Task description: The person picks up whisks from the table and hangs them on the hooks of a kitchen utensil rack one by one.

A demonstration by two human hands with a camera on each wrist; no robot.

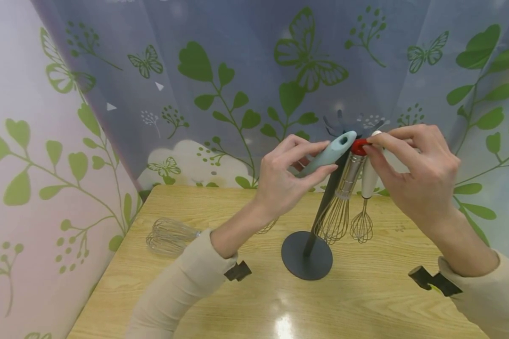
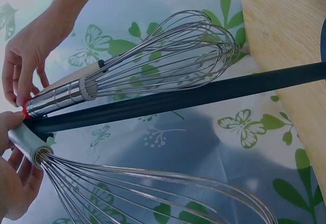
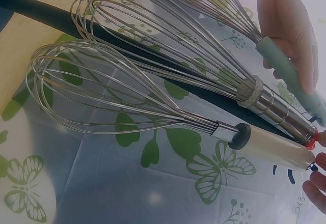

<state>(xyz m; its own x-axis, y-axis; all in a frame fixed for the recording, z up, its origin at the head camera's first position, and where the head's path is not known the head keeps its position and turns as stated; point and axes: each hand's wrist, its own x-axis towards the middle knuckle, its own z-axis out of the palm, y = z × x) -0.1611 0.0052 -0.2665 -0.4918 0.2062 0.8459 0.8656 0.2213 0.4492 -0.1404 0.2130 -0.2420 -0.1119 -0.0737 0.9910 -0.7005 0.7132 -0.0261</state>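
In the head view my left hand [image 1: 282,172] holds a whisk by its pale blue-green handle [image 1: 332,154], with the holed end pointing up beside the top of a dark stand [image 1: 307,266]. My right hand [image 1: 424,172] pinches the red end of a steel-handled whisk [image 1: 350,175], whose wires hang down along the pole. Right beside it hangs a cream-handled whisk [image 1: 368,181], close to the right fingers. The left wrist view shows the wires of the blue-green whisk [image 2: 153,183] apart from the pole. Fingers partly hide the stand's top.
Another wire whisk [image 1: 171,238] lies on the left of the wooden table [image 1: 254,301], partly behind the left sleeve. Dark hooks [image 1: 339,122] spread from the stand's top. Behind the table hangs a curtain [image 1: 237,47] printed with leaves and butterflies.
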